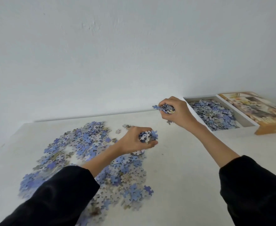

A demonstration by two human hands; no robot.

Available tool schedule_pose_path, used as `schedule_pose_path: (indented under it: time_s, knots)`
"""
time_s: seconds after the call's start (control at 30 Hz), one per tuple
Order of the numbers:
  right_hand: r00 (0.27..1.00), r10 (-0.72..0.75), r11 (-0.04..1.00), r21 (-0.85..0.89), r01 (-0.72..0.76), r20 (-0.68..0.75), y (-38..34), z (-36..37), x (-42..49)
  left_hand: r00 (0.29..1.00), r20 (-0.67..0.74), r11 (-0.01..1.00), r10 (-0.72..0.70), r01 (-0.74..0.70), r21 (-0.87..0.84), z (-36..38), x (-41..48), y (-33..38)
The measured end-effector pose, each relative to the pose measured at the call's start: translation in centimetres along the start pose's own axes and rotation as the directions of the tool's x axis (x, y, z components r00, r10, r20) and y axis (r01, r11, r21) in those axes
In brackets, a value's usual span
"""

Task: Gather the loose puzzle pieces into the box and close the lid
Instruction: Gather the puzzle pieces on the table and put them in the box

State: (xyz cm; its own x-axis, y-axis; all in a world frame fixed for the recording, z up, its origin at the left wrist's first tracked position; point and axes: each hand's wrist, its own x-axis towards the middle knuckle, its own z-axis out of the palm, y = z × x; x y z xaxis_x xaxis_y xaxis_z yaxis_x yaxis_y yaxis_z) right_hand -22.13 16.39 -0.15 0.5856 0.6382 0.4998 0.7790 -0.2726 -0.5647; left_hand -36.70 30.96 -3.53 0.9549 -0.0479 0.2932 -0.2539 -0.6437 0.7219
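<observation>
A wide spread of loose blue and grey puzzle pieces covers the left and middle of the white table. My left hand is raised just above the spread's far right edge, closed around a handful of pieces. My right hand is higher and further right, also clutching a handful, just left of the open white box. The box holds a heap of pieces. One piece hangs in the air below my right hand. The lid, printed with a picture, lies right of the box.
A plain white wall stands right behind the table's far edge. A few single pieces lie apart near the far side of the spread. Black sleeves cover both forearms.
</observation>
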Motion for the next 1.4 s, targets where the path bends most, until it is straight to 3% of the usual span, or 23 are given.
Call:
schedule_pose_path:
  time_s: [0.23, 0.7, 0.77, 0.97, 1.17, 1.27, 1.4]
  knots:
    - [1.000, -0.011, 0.997, -0.071, 0.014, 0.029, 7.4, -6.9, 0.7, 0.999, -0.052, 0.999, 0.005, -0.007, -0.039, 5.7, 6.4, 2.5]
    - [0.989, 0.132, 0.981, -0.156, -0.119, 0.073, 22.3, -14.7, 1.1, 0.996, 0.062, 0.998, 0.057, -0.057, -0.002, 16.1, 22.9, 4.4]
    - [0.984, 0.142, 0.980, -0.156, -0.124, 0.106, 24.1, -14.5, 1.0, 0.991, 0.110, 0.995, 0.081, -0.087, 0.048, 17.3, 24.6, 3.9]
    - [0.981, 0.154, 0.972, -0.194, -0.130, 0.114, 28.1, -13.9, 0.4, 0.992, 0.125, 0.902, 0.027, -0.078, 0.424, 19.7, 27.2, 1.8]
    - [0.983, 0.152, 0.988, -0.049, -0.148, 0.104, 29.5, -13.1, 0.2, 0.999, 0.051, 0.844, 0.007, -0.034, 0.536, 20.4, 26.1, 1.1]
    - [0.975, 0.159, 0.980, -0.147, -0.136, 0.158, 29.8, -12.9, 0.0, 0.986, 0.163, 0.842, -0.039, -0.055, 0.536, 20.5, 25.2, 1.2]
    - [0.963, 0.166, 0.961, -0.253, -0.109, 0.212, 29.9, -12.8, -0.2, 0.935, 0.305, 0.711, -0.180, -0.091, 0.698, 20.6, 25.0, 1.1]
